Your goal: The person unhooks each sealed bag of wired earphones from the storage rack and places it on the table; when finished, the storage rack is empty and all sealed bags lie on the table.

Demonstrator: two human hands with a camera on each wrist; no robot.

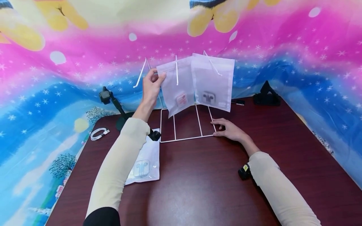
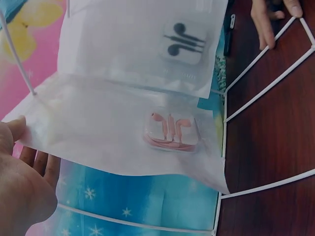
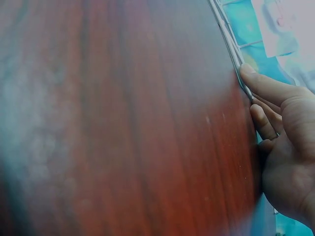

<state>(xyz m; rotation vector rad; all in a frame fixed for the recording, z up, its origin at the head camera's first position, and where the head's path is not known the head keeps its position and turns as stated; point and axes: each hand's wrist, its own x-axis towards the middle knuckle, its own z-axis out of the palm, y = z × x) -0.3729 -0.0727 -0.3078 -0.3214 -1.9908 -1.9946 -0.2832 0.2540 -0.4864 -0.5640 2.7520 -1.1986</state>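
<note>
Fingers of the left hand, the nearer, pinch the pink-earphone bag by its upper-left edge; it extends rightward at the middle prong of the rack, long axis tilted. Right hand grips the rack.

- Looks like a small curtained-off recording corner; impossible to tell whether inside a home, office or studio.
- Closed in at back and sides by a printed cloth backdrop with snowflakes and trees.
- Furnished with a dark wood-grain worktop.
- Dressed like a shop display: white wire hook rack, zip pouches of wired earphones.
- Equipped with wrist-worn cameras.
</note>
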